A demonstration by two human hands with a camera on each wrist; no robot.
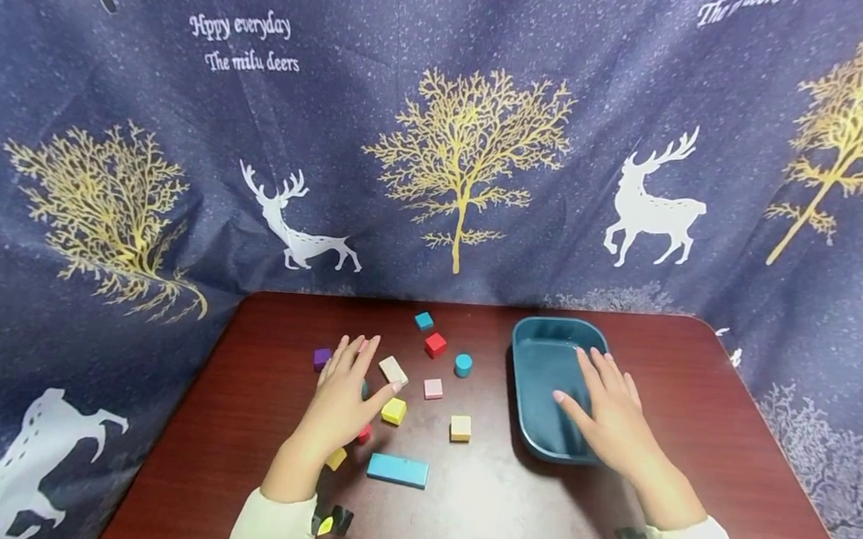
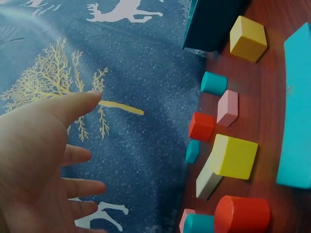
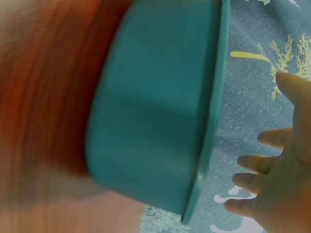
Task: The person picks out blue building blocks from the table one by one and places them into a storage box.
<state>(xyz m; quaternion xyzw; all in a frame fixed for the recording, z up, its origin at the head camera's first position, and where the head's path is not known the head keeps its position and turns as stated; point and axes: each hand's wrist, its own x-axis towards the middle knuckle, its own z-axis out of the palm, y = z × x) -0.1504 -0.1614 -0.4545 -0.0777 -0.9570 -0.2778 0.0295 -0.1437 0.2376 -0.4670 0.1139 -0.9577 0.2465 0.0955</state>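
Note:
My left hand (image 1: 343, 401) hovers with fingers spread above the left group of blocks and holds nothing. Close around it are a yellow cube (image 1: 393, 410), a cream block (image 1: 393, 370), a purple block (image 1: 322, 359) and a partly covered red cylinder (image 1: 364, 433). In the left wrist view the thumb and fingers (image 2: 83, 187) are extended, apart from the blocks. On the other side, my right hand (image 1: 612, 420) is held over the right side of a dark teal tray (image 1: 543, 386), fingers extended and nothing in them. From the right wrist, the tray's outer wall (image 3: 150, 97) fills the middle.
Between the hands lie a pink block (image 1: 433, 388), a pale yellow cube (image 1: 460, 428), a blue cylinder (image 1: 463, 364), a red cube (image 1: 435, 345) and a small blue block (image 1: 424, 321). A long blue bar (image 1: 398, 470) lies nearer me. Behind the table hangs a patterned cloth (image 1: 408, 176).

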